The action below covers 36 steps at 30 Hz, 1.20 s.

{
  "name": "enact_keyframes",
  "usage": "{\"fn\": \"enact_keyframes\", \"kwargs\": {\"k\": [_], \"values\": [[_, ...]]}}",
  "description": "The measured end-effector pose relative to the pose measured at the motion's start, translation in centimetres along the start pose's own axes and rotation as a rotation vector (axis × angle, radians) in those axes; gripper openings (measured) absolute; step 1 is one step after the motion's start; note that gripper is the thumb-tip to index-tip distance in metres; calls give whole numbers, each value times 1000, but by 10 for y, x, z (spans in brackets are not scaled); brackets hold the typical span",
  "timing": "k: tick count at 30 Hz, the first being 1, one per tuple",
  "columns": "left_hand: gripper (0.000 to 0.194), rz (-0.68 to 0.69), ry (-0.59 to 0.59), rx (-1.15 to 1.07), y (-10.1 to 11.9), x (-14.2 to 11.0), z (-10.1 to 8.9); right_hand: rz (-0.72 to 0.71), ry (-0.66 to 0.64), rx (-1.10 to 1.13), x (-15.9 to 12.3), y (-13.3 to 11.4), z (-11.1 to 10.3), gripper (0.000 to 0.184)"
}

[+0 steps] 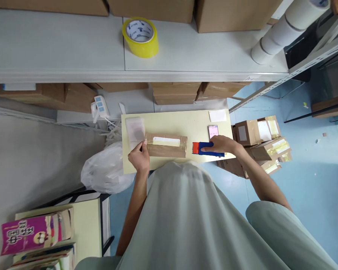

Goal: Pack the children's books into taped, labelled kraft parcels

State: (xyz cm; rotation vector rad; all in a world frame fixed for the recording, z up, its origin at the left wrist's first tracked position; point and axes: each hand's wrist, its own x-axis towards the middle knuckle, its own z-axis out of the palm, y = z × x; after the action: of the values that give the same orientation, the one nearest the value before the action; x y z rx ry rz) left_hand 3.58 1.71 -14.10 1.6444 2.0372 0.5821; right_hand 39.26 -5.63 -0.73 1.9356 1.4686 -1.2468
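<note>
A long brown cardboard box [167,151] lies on the pale yellow table [171,122], with a white label [166,141] on top and shiny tape at its right end. My left hand [140,155] is at the box's left end, thumb and fingertips pinched together on its edge. Just right of the box, my right hand [222,145] grips a blue tape dispenser [207,147] with an orange front, apart from the box. Beyond that hand lies a phone [213,131] with its screen lit. A translucent plastic bag [135,130] lies flat behind my left hand.
A roll of yellow tape [145,48] and a stack of white rolls [287,32] stand on the shelf [73,45] above. Taped boxes [259,135] are piled on the floor at right. A stuffed plastic bag [107,168] and magazines [33,232] are at left.
</note>
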Motion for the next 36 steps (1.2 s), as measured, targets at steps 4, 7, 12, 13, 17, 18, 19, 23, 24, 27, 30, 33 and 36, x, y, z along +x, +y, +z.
{"fn": "enact_keyframes", "kwargs": {"k": [4, 7, 12, 13, 17, 18, 19, 23, 24, 27, 30, 33, 36], "values": [[33, 26, -30, 16, 4, 0, -4, 38, 56, -54, 16, -11, 21, 65], [37, 36, -64, 92, 5, 0, -6, 47, 86, -63, 18, -21, 30, 66], [39, 58, -112, 183, 3, 0, -9, 69, 146, -102, 14, -36, 40, 61], [39, 62, -116, 187, 3, 0, -9, 71, 162, -113, 13, -39, 42, 58], [39, 66, -134, 197, 2, 1, -13, 62, 210, -143, 10, -44, 50, 50], [39, 64, -139, 203, 2, 1, -14, 54, 225, -151, 9, -45, 53, 49], [39, 62, -144, 211, 2, 0, -15, 45, 246, -160, 10, -46, 57, 49], [40, 75, -164, 226, 3, -6, -14, 54, 374, -207, 19, -49, 77, 46], [40, 84, -162, 223, 3, -9, -13, 70, 394, -211, 23, -49, 82, 45], [39, 111, -125, 207, 3, -17, -10, 102, 419, -176, 36, -47, 97, 46], [39, 110, -109, 195, 1, -22, -8, 117, 454, -117, 44, -42, 107, 49], [39, 105, -161, 170, -2, -21, -9, 136, 494, -90, 43, -34, 109, 49], [41, 150, -155, 109, -1, -15, -9, 159, 554, -76, 37, -24, 101, 49]]}}
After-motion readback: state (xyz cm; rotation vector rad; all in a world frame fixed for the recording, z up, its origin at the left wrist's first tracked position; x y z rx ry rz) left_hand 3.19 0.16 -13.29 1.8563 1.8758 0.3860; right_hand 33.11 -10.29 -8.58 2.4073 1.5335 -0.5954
